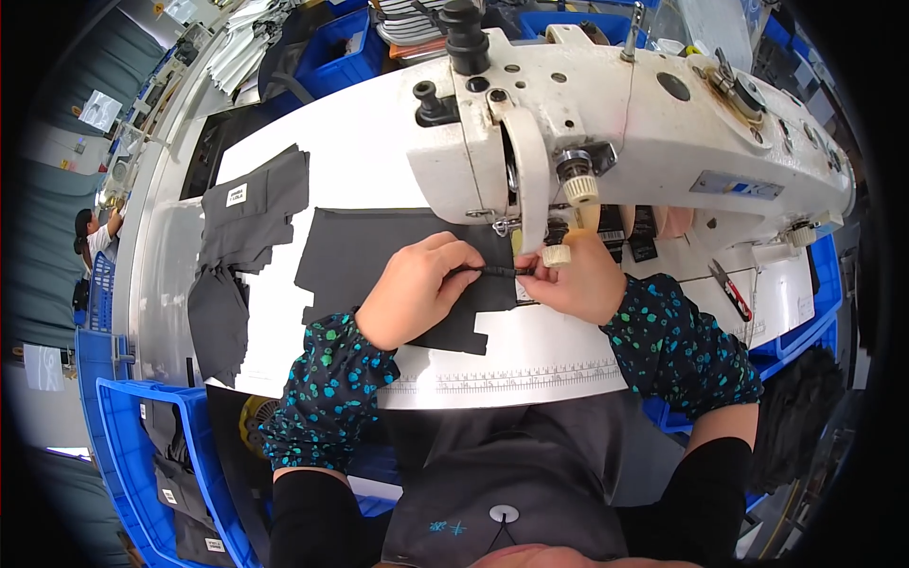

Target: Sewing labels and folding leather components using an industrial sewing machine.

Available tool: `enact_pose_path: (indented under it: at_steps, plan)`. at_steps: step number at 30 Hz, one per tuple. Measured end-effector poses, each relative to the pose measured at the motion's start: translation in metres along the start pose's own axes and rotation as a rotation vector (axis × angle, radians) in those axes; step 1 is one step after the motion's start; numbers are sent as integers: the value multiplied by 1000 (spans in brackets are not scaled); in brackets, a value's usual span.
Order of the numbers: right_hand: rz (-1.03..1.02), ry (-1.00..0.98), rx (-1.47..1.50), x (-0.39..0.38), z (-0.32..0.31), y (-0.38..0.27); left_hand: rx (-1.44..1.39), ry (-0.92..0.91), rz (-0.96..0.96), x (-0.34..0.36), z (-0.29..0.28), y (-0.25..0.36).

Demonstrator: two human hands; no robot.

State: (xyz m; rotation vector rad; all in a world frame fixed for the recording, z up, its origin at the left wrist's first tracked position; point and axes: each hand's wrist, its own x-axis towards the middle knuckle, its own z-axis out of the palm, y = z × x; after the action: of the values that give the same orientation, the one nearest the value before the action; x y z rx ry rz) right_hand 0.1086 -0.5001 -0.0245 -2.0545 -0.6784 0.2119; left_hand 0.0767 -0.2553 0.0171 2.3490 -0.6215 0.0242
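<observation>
A narrow black strip of fabric point(498, 272) runs between the person's hands, over the right part of a dark fabric panel point(355, 248), just in front of the needle area of a white sewing machine point(559, 104). The left hand point(414, 292) pinches the strip's left end between thumb and forefinger, the other fingers curled behind. The right hand point(585, 279) pinches the other end with thumb and forefinger, its upper fingers partly hidden by the machine head. A small pale tag point(525, 292) shows beside the right fingertips, its print too small to tell.

To the left lie stacked dark fabric pieces point(270, 210), the upper one bearing a white rectangular label point(237, 195) with dark lettering. Right of the needle area are black printed tags point(644, 233), and a blue-and-silver plate point(737, 185) is fixed to the machine's arm. The person's dark apron point(559, 483) carries light-blue stitched characters.

The white worktable point(365, 156) has a printed ruler scale point(511, 377) along its near edge; red-handled snips point(731, 290) lie at its right. At lower left, a blue bin point(210, 464) holds dark pieces with white labels. More blue crates point(339, 59) stand beyond the table, and a co-worker point(98, 237) sits at far left.
</observation>
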Motion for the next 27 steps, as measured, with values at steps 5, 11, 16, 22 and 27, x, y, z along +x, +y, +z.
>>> enact_pose_path:
  at_steps: [5, 11, 16, 22, 27]
  plan:
    - [-25, 25, 30, -1, 2, 2, 66, 4, 31, 0, 2, -2]
    - [21, -69, 235, -2, 1, -6, 161, 98, 175, 0, 9, 11]
    - [-47, -251, 37, -2, -10, -15, -13, -1, 89, 1, 7, 3]
    - [-368, -165, -188, -1, 4, 4, -446, -191, -300, 5, -14, -11]
    - [-358, -136, -229, 0, 9, 5, -478, -210, -308, 5, -16, -11]
